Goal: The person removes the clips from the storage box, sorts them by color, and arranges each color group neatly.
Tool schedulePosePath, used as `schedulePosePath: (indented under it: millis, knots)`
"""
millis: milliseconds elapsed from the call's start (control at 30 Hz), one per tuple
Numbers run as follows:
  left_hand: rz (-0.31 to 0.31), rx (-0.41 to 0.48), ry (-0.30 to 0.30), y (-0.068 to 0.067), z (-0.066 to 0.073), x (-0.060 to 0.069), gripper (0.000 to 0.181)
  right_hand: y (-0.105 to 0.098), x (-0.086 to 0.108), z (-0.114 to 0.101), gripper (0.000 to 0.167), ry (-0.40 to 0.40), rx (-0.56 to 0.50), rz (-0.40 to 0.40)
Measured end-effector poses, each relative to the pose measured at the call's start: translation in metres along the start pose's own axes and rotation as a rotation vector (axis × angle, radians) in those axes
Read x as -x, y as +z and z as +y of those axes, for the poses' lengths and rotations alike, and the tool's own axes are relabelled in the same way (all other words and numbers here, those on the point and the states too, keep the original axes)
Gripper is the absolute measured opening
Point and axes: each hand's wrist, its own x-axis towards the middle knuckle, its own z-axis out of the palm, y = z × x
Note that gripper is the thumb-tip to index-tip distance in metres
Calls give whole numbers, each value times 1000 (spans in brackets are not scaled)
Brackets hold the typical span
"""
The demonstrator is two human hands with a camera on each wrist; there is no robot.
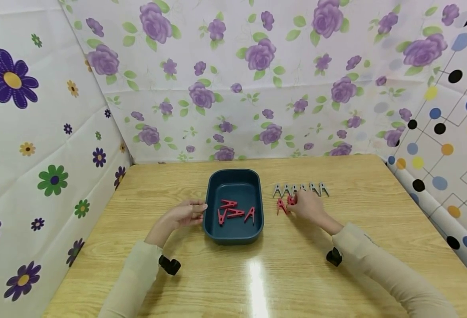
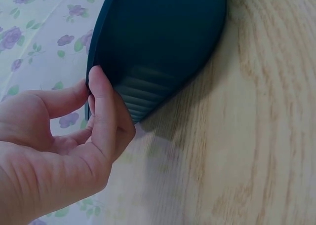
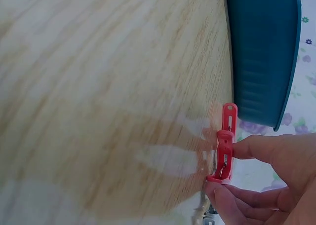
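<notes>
A dark blue plastic bin (image 1: pixel 233 241) stands mid-table with several red clothespins (image 1: pixel 236 213) lying inside. My left hand (image 1: pixel 183 213) pinches its left rim between thumb and fingers, also visible as a hand (image 2: pixel 74 136) in the left wrist view. Right of the bin, my right hand (image 1: pixel 309 206) holds a red clothespin (image 3: pixel 225 161) between thumb and fingertips, low over the table. Another red clothespin (image 1: pixel 281 206) is just left of it. Behind that hand runs a row of grey clothespins (image 1: pixel 313 189), some partly hidden by it.
The wooden table (image 1: pixel 233 282) meets a flowered cloth wall (image 1: pixel 233 110) at the back. Patterned cloths also hang at the left and right sides. Small black devices (image 1: pixel 169 265) are strapped to both wrists.
</notes>
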Motion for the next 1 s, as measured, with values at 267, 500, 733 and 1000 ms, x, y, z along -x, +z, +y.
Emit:
schedulePosePath:
  millis: [267,500,733,1000]
  knots:
    - [12,-11,5,-1,-1,-1,7,1,1,-2,53,-36,41,33]
    - [19,-4,5,-2,-4,-2,11,1,3,-3,53,-35,25,17]
    - [14,16,-3,-1,-4,0,35,2,4,-4,49,-28,-18,-14]
    - [8,18,-3,-2,-6,-1,47,3,5,-1,51,-45,-41,-20]
